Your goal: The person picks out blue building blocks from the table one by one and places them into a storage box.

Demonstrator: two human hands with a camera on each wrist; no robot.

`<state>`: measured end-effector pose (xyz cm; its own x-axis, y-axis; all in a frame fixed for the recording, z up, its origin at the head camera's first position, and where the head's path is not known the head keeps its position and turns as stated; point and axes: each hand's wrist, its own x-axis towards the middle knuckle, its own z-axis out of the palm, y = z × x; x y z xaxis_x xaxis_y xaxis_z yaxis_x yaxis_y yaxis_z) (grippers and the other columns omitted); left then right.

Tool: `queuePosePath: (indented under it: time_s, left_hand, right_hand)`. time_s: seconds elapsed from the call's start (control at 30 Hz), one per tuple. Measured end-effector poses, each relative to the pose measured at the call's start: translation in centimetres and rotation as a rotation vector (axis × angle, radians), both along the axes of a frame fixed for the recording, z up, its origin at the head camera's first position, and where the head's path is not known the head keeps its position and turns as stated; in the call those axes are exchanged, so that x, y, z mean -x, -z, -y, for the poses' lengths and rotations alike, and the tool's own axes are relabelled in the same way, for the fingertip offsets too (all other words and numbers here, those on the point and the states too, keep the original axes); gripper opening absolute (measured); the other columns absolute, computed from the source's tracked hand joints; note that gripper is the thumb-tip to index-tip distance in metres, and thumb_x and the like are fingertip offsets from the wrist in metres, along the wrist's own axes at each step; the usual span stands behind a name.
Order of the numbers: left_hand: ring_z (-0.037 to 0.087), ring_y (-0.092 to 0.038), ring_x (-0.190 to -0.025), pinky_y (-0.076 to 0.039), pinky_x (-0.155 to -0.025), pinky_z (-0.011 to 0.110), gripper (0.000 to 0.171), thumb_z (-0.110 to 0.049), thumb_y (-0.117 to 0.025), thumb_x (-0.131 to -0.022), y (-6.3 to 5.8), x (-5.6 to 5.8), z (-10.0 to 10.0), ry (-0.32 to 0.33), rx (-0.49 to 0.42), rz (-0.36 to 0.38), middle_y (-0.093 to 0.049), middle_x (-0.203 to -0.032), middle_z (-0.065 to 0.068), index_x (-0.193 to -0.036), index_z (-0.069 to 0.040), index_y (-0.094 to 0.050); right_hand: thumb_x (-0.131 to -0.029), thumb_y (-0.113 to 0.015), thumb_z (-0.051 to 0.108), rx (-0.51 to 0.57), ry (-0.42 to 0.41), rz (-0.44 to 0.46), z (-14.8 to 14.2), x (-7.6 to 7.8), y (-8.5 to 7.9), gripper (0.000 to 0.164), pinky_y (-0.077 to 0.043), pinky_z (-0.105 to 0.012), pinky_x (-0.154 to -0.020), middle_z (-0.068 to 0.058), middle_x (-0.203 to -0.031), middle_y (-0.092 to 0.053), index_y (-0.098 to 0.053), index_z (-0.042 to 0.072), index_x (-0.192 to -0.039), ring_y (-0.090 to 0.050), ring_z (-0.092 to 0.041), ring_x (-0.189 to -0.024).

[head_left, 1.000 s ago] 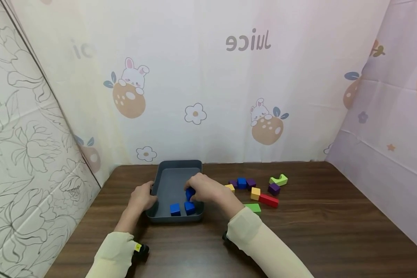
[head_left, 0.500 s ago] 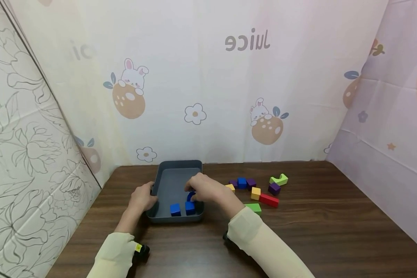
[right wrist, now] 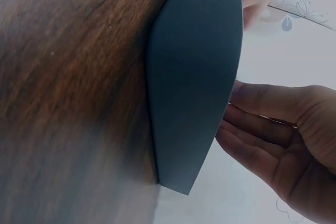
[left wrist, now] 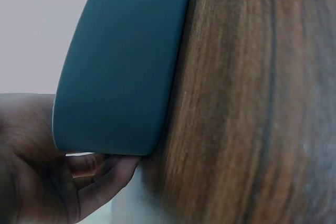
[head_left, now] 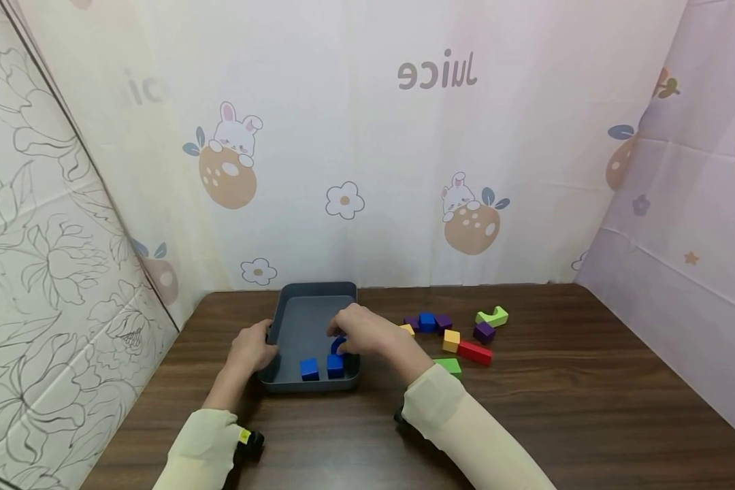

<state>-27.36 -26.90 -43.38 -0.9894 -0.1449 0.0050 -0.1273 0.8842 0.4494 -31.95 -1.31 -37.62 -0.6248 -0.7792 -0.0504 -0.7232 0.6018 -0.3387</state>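
Observation:
Inside the dark grey tray (head_left: pixel 309 309), my right hand (head_left: pixel 364 332) reaches over the right wall and pinches a blue block (head_left: pixel 337 345) with a curved, arch-like edge, partly hidden by the fingers. Just in front of it sits a blue cube (head_left: pixel 335 366), and whether the two touch is hard to tell. Another blue cube (head_left: pixel 309 369) lies to its left near the front wall. My left hand (head_left: pixel 251 348) grips the tray's left side. The left wrist view shows the left hand (left wrist: pixel 68 177) at the tray wall (left wrist: pixel 123 66). In the right wrist view, the wall hides the right fingertips.
Right of the tray are loose blocks: a blue cube (head_left: pixel 426 322) between purple ones, a yellow cube (head_left: pixel 451 341), a red bar (head_left: pixel 475 352), a purple cube (head_left: pixel 484 332), a light green curved block (head_left: pixel 492 317) and a green block (head_left: pixel 448 367). A curtain (head_left: pixel 392 231) hangs behind the table.
The held blue block has turned, so its curved edge now shows. The right blue cube has straightened and shifted slightly right. My left hand and the tray stay put.

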Motion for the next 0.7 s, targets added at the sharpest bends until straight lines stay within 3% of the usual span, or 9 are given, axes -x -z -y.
queuePosePath:
  time_s: [0.7]
  left_hand:
    - [0.048, -0.062, -0.122, -0.051, -0.101, 0.06, 0.061, -0.01, -0.069, -0.094, 0.3, 0.1, 0.1, 0.001, 0.002, 0.005, -0.063, -0.137, 0.031, -0.15, 0.008, -0.05]
  right_hand:
    - [-0.097, -0.078, 0.015, 0.109, 0.001, -0.017, -2.7, 0.1, -0.9, 0.03, -0.058, -0.033, -0.094, -0.005, -0.122, -0.075, -0.076, 0.009, -0.127, -0.069, -0.024, -0.111]
